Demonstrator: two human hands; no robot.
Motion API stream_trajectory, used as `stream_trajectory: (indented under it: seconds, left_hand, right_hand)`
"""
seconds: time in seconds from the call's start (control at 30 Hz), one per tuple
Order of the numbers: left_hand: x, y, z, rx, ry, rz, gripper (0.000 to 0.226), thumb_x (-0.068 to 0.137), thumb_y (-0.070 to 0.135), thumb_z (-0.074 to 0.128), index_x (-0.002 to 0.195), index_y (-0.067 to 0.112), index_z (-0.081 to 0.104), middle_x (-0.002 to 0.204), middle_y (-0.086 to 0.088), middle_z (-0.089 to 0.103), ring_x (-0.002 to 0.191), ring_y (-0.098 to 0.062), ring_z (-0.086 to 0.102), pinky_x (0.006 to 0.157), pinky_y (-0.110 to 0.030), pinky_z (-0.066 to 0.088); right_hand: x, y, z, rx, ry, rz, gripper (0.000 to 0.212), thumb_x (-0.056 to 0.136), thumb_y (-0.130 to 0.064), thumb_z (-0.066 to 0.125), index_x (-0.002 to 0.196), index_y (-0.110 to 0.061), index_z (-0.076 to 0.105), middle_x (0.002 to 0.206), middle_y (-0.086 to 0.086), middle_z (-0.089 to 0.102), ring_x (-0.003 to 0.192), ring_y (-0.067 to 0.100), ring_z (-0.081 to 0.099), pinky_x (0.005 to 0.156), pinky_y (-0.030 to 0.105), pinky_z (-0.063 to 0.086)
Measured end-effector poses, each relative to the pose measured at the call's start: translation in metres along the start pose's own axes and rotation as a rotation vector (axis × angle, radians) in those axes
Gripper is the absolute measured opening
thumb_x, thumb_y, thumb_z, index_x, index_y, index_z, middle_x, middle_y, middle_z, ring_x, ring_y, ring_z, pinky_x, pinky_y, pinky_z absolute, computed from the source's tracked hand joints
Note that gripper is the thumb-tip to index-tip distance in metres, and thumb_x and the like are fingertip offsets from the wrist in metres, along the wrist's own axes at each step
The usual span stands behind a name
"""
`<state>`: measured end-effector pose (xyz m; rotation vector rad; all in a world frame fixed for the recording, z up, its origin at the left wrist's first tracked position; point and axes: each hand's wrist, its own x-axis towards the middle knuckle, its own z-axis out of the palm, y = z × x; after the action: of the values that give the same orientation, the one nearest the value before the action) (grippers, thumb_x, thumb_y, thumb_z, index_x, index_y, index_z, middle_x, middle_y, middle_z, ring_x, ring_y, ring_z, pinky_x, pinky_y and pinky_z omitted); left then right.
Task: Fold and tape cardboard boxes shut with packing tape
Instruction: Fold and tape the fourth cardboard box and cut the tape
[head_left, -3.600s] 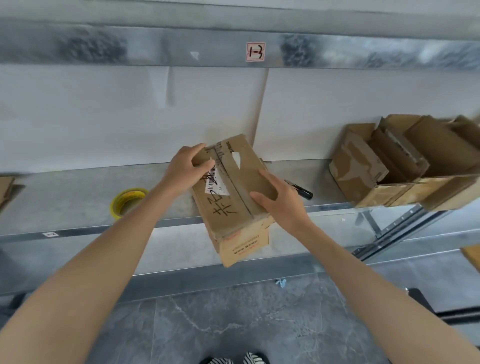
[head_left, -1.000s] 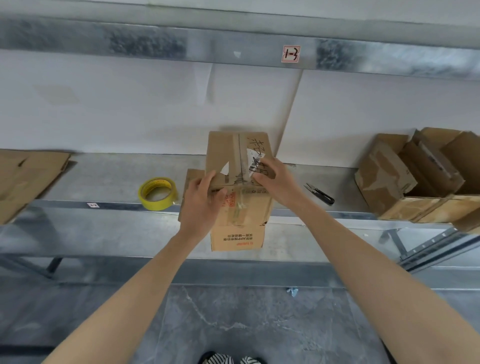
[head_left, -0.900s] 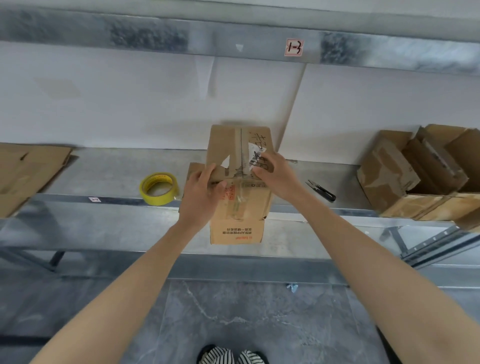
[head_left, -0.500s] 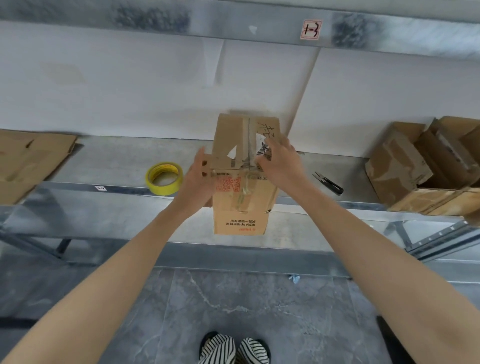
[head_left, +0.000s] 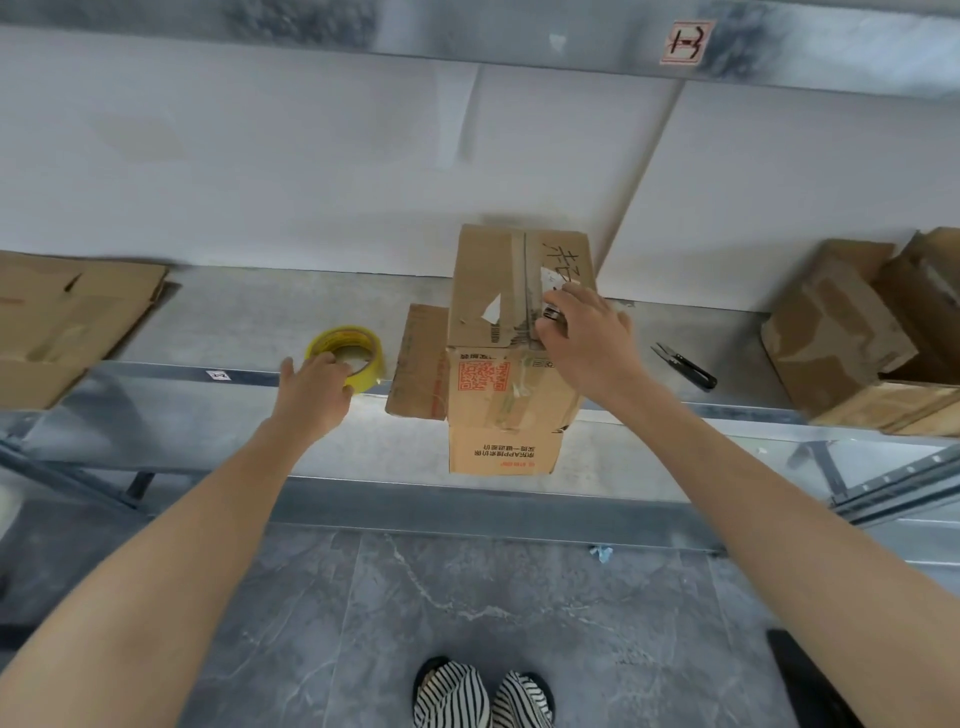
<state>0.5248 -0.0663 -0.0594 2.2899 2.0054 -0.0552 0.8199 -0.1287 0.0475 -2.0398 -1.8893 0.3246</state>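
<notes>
A small brown cardboard box (head_left: 496, 291) stands on the metal shelf (head_left: 244, 312), hanging partly over its front edge. Its top flaps are folded down, with old tape and black handwriting on them. One side flap (head_left: 420, 364) sticks out to the left. My right hand (head_left: 587, 338) rests on the top flaps near the front seam and presses them down. My left hand (head_left: 314, 389) is stretched out to the yellow roll of packing tape (head_left: 361, 340), which lies flat left of the box, and its fingertips touch the roll's near rim.
Black snips (head_left: 685, 366) lie on the shelf right of the box. Flattened cardboard (head_left: 62, 312) lies at the far left, and open, worn boxes (head_left: 841, 332) stand at the far right. A white wall backs the shelf. Below are a grey floor and striped shoes (head_left: 483, 696).
My left hand has let go of the box's front corner and moved left to the tape roll. My right hand stays on the box top. The side flap has swung out.
</notes>
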Motion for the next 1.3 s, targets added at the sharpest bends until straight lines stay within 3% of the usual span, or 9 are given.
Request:
stream_trajectory:
  seconds: [0.27, 0.37, 0.47, 0.6, 0.77, 0.83, 0.97, 1.1, 1.3]
  left_hand:
    - [-0.018, 0.006, -0.044, -0.319, 0.325, 0.107, 0.015, 0.091, 0.008, 0.056, 0.093, -0.003, 0.067, 0.099, -0.019, 0.061, 0.092, -0.039, 0.057, 0.082, -0.040, 0.040]
    - [-0.037, 0.023, -0.073, -0.382, 0.397, 0.186, 0.013, 0.091, 0.013, 0.057, 0.092, 0.002, 0.064, 0.097, -0.008, 0.059, 0.079, -0.030, 0.053, 0.066, -0.033, 0.038]
    - [-0.053, 0.043, -0.100, -0.394, 0.479, 0.273, 0.008, 0.090, 0.016, 0.058, 0.085, 0.010, 0.058, 0.086, 0.002, 0.055, 0.070, -0.022, 0.045, 0.062, -0.031, 0.036]
    - [-0.066, 0.062, -0.128, -0.462, 0.458, 0.364, 0.013, 0.085, 0.029, 0.052, 0.077, 0.020, 0.048, 0.067, 0.012, 0.044, 0.062, -0.021, 0.042, 0.058, -0.030, 0.036]
    - [-0.073, 0.080, -0.142, -0.471, 0.432, 0.366, 0.020, 0.081, 0.036, 0.045, 0.089, 0.021, 0.056, 0.063, 0.012, 0.047, 0.061, -0.018, 0.045, 0.059, -0.030, 0.035]
    - [-0.076, 0.087, -0.144, -0.457, 0.419, 0.376, 0.019, 0.081, 0.038, 0.044, 0.089, 0.023, 0.053, 0.061, 0.011, 0.047, 0.057, -0.015, 0.045, 0.055, -0.028, 0.032]
    - [-0.067, 0.094, -0.151, -0.345, 0.396, 0.348, 0.033, 0.088, 0.049, 0.045, 0.082, 0.017, 0.052, 0.061, 0.003, 0.051, 0.058, -0.020, 0.047, 0.053, -0.029, 0.028]
    - [-0.059, 0.091, -0.158, -0.220, 0.357, 0.247, 0.052, 0.087, 0.061, 0.047, 0.072, 0.011, 0.052, 0.058, 0.002, 0.047, 0.057, -0.011, 0.042, 0.050, -0.027, 0.025]
    - [-0.067, 0.075, -0.159, -0.305, 0.355, 0.309, 0.042, 0.082, 0.052, 0.036, 0.061, 0.017, 0.048, 0.051, 0.003, 0.048, 0.055, -0.020, 0.048, 0.051, -0.027, 0.029]
  right_hand:
    - [-0.005, -0.024, -0.007, 0.008, 0.108, -0.027, 0.035, 0.098, -0.022, 0.040, 0.130, -0.016, 0.051, 0.144, 0.001, 0.043, 0.140, 0.020, 0.027, 0.114, 0.049, 0.010]
    - [-0.007, -0.044, -0.015, 0.119, 0.218, -0.189, 0.036, 0.094, -0.015, 0.046, 0.129, -0.015, 0.053, 0.136, 0.001, 0.050, 0.131, 0.022, 0.040, 0.111, 0.042, 0.024]
    - [-0.010, -0.066, -0.023, 0.339, 0.046, -0.307, 0.041, 0.095, -0.020, 0.051, 0.136, -0.018, 0.049, 0.137, 0.001, 0.049, 0.126, 0.017, 0.045, 0.097, 0.026, 0.035]
    - [-0.011, -0.079, -0.028, 0.605, -0.114, -0.211, 0.044, 0.089, -0.035, 0.064, 0.129, -0.020, 0.055, 0.123, -0.007, 0.057, 0.112, 0.004, 0.052, 0.093, 0.021, 0.041]
    - [-0.009, -0.071, -0.040, 0.861, -0.094, -0.124, 0.001, 0.086, -0.018, 0.068, 0.085, -0.018, 0.069, 0.082, -0.004, 0.068, 0.072, 0.000, 0.060, 0.069, 0.016, 0.048]
    - [-0.008, -0.066, -0.044, 0.868, -0.066, -0.131, 0.013, 0.086, -0.010, 0.066, 0.076, -0.019, 0.067, 0.073, -0.006, 0.065, 0.063, -0.004, 0.056, 0.062, 0.010, 0.045]
    - [-0.008, -0.055, -0.049, 0.875, 0.019, -0.136, 0.024, 0.085, -0.001, 0.062, 0.068, -0.018, 0.062, 0.057, -0.010, 0.062, 0.057, 0.002, 0.058, 0.064, 0.019, 0.047]
    - [-0.008, -0.039, -0.059, 0.909, 0.107, -0.105, 0.023, 0.085, 0.001, 0.058, 0.069, -0.015, 0.058, 0.060, 0.000, 0.059, 0.058, 0.008, 0.054, 0.061, 0.019, 0.045]
    - [-0.006, -0.007, -0.066, 0.870, 0.198, -0.007, 0.020, 0.088, -0.002, 0.056, 0.073, -0.016, 0.056, 0.063, 0.000, 0.057, 0.050, -0.001, 0.053, 0.057, 0.015, 0.042]
